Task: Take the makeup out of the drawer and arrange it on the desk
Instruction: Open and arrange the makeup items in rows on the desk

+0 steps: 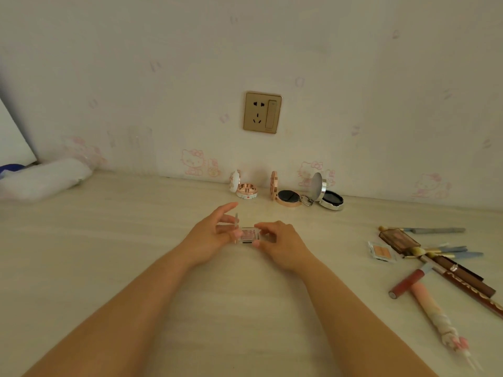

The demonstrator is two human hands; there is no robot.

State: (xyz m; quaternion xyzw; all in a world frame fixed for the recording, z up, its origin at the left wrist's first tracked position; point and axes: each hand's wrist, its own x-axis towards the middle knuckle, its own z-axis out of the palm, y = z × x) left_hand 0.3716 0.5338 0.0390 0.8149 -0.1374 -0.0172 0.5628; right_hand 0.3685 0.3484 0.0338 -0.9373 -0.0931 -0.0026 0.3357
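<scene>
Left hand [211,235] out over the pale wood-grain desk [109,254], thumb and middle fingers pinching the raised clear lid of a small square clear-plastic compact with a pink powder pan [248,234], forefinger stretched straight. Right hand [280,242] curled round the compact's base at its right edge, thumb below, fingers over the far side. Compact at mid-desk, between both hands, base low over the surface; touching or not, cannot tell.

Beyond, against the wall, three round compacts standing open in a row: white-and-rose-gold [243,186], rose-gold with a black puff [284,193], silver with a black puff [328,193]. Off to the right, a small rectangular peach blush palette [381,251], a brown palette [398,239], blue-handled brushes [446,250], a reddish lip gloss tube [407,282], brown pencils [468,285].

Gold wall socket [262,112] above.
</scene>
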